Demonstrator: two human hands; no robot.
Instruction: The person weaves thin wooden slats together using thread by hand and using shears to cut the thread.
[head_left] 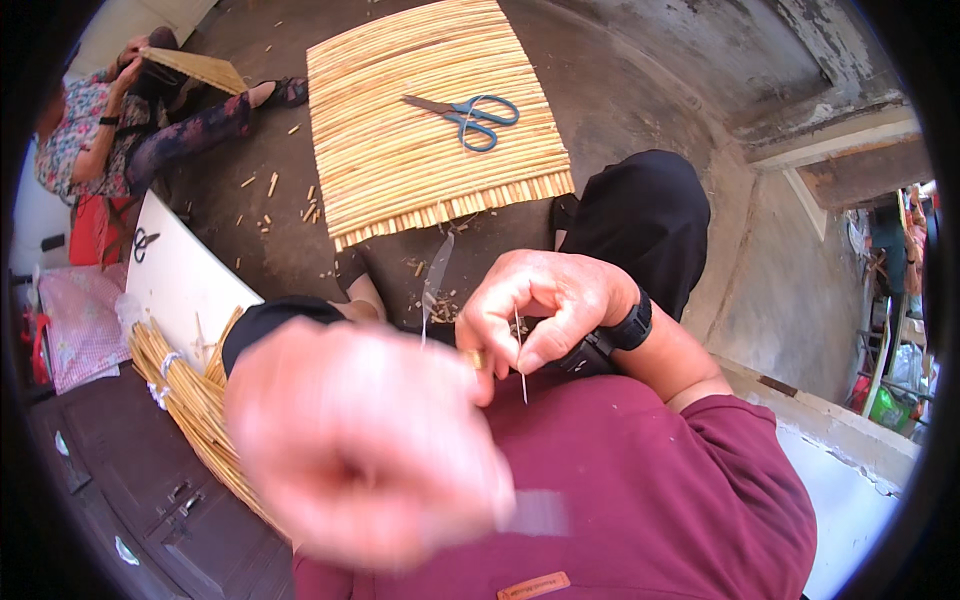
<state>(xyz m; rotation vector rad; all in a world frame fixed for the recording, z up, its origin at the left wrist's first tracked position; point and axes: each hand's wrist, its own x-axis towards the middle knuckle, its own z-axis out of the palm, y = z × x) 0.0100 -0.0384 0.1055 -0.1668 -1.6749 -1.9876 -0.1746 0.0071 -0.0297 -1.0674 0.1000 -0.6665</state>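
The right hand (560,300) pinches a thin strand (524,386) between thumb and fingers, above the lap. The left hand (360,440) is a blur, so I cannot tell how open it is or whether it holds anything. Ahead of both hands lies a stalk mat (390,175), with scissors (462,108) on top.

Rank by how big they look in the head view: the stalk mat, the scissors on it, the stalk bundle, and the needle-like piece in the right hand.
1. Stalk mat
2. Stalk bundle, partly hidden
3. Scissors
4. Needle-like piece
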